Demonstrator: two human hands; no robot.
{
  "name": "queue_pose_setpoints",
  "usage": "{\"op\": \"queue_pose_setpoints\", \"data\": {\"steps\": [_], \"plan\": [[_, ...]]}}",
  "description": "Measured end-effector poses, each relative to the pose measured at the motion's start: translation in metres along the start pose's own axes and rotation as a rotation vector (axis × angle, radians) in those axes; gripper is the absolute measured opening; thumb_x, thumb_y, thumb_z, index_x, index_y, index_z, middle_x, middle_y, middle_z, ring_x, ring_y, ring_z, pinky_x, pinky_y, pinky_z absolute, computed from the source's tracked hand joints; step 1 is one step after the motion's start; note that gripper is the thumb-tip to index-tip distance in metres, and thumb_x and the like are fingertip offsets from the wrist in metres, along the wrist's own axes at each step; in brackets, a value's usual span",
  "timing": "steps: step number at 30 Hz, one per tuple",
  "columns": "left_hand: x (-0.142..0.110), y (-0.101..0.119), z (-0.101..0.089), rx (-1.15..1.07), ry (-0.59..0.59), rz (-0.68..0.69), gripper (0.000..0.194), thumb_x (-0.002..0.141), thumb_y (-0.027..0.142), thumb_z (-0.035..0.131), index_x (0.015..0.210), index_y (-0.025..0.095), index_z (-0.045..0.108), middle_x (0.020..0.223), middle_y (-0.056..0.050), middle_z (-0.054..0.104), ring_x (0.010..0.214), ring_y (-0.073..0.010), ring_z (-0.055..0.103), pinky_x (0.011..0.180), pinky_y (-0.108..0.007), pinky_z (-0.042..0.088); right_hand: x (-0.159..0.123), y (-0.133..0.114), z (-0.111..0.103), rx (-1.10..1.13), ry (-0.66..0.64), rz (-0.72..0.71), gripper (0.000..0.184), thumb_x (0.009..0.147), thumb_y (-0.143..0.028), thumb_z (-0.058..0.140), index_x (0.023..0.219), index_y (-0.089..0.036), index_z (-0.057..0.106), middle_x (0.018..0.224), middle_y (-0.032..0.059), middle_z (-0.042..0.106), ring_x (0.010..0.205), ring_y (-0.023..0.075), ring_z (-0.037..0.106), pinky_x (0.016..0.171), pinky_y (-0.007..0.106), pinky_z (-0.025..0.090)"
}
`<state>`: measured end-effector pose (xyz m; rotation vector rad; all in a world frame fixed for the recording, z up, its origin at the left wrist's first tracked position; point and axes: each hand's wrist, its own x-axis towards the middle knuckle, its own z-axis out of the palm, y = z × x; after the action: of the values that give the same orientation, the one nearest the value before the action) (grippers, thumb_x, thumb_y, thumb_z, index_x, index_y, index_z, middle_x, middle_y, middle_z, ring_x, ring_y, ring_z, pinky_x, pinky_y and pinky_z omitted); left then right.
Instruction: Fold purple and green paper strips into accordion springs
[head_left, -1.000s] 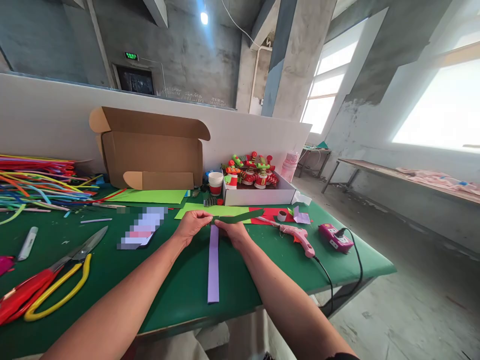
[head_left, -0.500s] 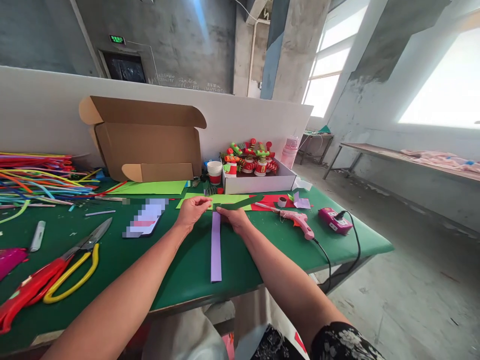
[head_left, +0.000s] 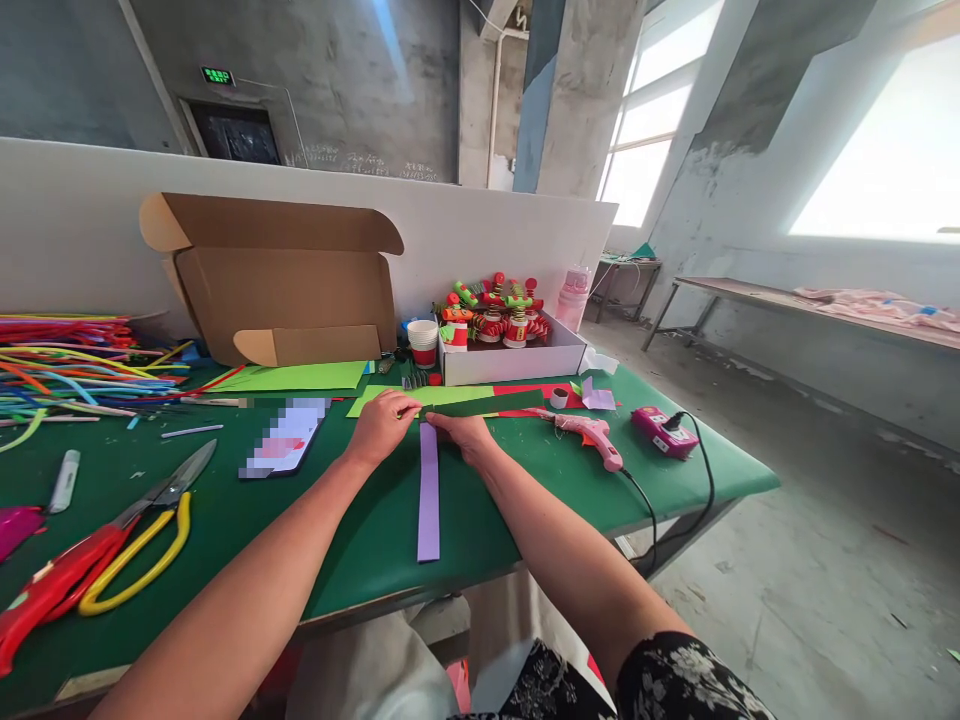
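Observation:
A dark green paper strip (head_left: 491,404) runs to the right from between my hands. My left hand (head_left: 381,428) pinches near its left end, thumb and forefinger pressed together. My right hand (head_left: 459,434) grips the same strip close by, its thumb pointing left and its other fingers mostly hidden. Just below the fingertips, a purple paper strip (head_left: 429,500) lies lengthwise on the green tabletop (head_left: 367,560), pointing toward me. Its far end reaches up to my right thumb; whether it touches the green strip I cannot tell.
A pink glue gun (head_left: 592,434) and a magenta power box (head_left: 664,432) lie right. Behind stand paper cups (head_left: 423,342), a white box (head_left: 517,365) of red-green figures and a cardboard box (head_left: 292,290). Scissors (head_left: 161,500), a phone (head_left: 289,440) and pipe cleaners (head_left: 67,365) lie left.
The dark green strip has straightened and lies flatter, its right end farther right. Both hands keep nearly the same place, and the view has shifted slightly.

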<state>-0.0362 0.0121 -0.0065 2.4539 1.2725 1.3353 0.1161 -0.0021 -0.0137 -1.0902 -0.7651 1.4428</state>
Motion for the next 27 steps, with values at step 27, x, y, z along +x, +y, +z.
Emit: {"op": "queue_pose_setpoints", "data": {"steps": [27], "plan": [[-0.001,-0.020,-0.003,0.000,0.073,-0.177,0.042,0.074,0.010,0.042,0.099,0.022,0.074,0.116,-0.008,0.063,0.081,-0.0179,0.063,0.078,-0.033,0.053,-0.003,-0.006,-0.002,0.033,-0.263,0.125,0.003,0.076,-0.014,0.074,0.075,-0.013,0.072,0.074,0.0057,0.076,0.076,0.0163,0.072,0.081,0.028,0.057]]}}
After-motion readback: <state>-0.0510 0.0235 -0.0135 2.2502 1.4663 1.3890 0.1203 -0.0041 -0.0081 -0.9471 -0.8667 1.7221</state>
